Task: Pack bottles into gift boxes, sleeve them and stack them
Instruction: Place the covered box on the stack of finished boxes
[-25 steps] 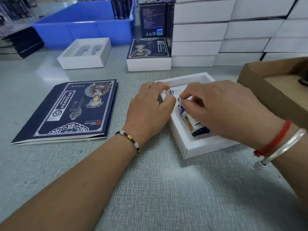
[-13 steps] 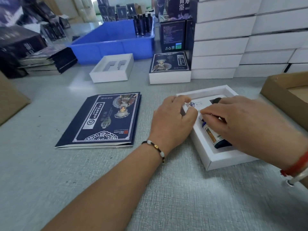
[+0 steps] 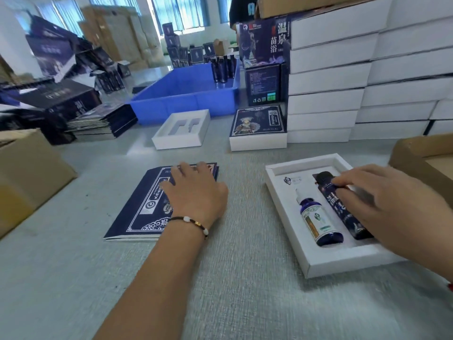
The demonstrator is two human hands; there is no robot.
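Note:
An open white gift box (image 3: 282, 202) lies on the grey table at the right. In its insert lie a short blue bottle with a white cap (image 3: 318, 222) and, to its right, a long dark bottle (image 3: 337, 202). My right hand (image 3: 392, 207) rests over the long bottle, fingertips touching its upper part. My left hand (image 3: 193, 192) lies flat with spread fingers on a flat dark blue printed sleeve (image 3: 137, 214) to the left of the box.
An empty white box insert (image 3: 181, 131), a sleeved box (image 3: 258, 128) and a blue bin (image 3: 186, 94) holding dark bottles stand behind. White boxes (image 3: 326, 77) are stacked at the back right. Cardboard cartons sit at the left (image 3: 27, 173) and right (image 3: 426, 158) edges.
My left hand has left the gift box and moved left onto the flat sleeve. My right hand has shifted to the long dark bottle. The camera has tilted up.

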